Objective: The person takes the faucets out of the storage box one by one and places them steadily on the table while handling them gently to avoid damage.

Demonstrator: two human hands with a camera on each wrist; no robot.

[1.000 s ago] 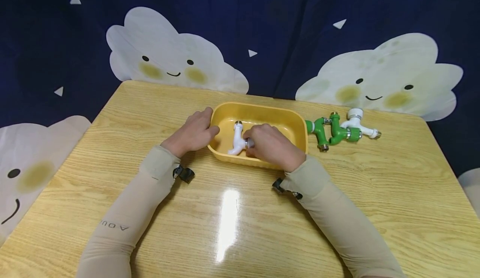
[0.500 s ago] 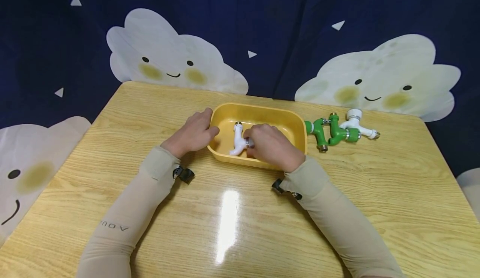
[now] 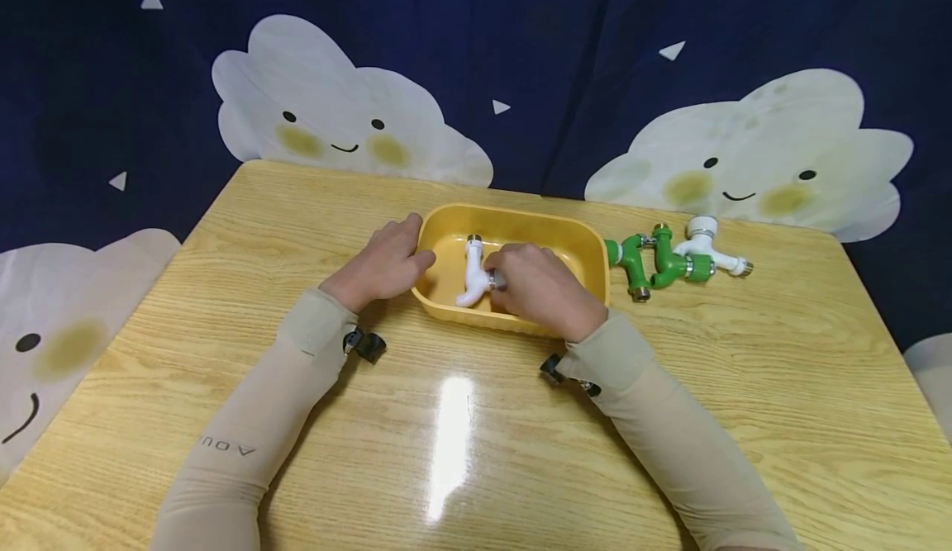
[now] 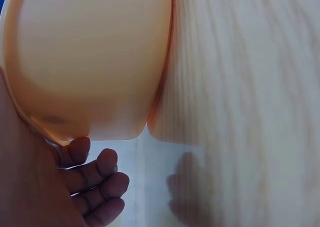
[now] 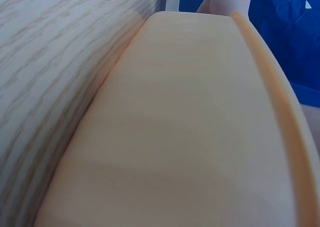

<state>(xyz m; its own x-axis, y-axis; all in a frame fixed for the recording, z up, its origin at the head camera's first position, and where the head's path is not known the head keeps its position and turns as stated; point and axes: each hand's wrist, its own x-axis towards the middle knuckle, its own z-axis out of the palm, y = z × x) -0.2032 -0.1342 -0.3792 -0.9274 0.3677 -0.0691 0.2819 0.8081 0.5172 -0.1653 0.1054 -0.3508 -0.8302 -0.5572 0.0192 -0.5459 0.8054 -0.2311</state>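
A yellow plastic basin point(image 3: 513, 321) stands on the wooden table. At its left end, my left hand point(image 3: 383, 262) holds the rim, thumb over the inner side; the left wrist view shows its other fingers point(image 4: 100, 187) curled outside the wall. Inside the basin is a white faucet point(image 3: 473, 266), its spout toward me and its metal-tipped inlet pointing away. Reaching over the near rim, my right hand point(image 3: 539, 282) grips the faucet at its grey handle end; those fingertips are mostly hidden. In the right wrist view the basin's outer wall point(image 5: 175, 112) fills most of the picture.
To the right of the basin lie two green faucets point(image 3: 635, 266) point(image 3: 669, 262) and another white faucet point(image 3: 702, 241), close together. Behind the table hangs a dark blue curtain point(image 3: 550, 55) with cloud prints. Light glares off the tabletop point(image 3: 595, 468) near the front.
The white faucet in the basin has shifted very slightly within my right hand's grip, its spout moving a little right. Both hands and the basin stay in place.
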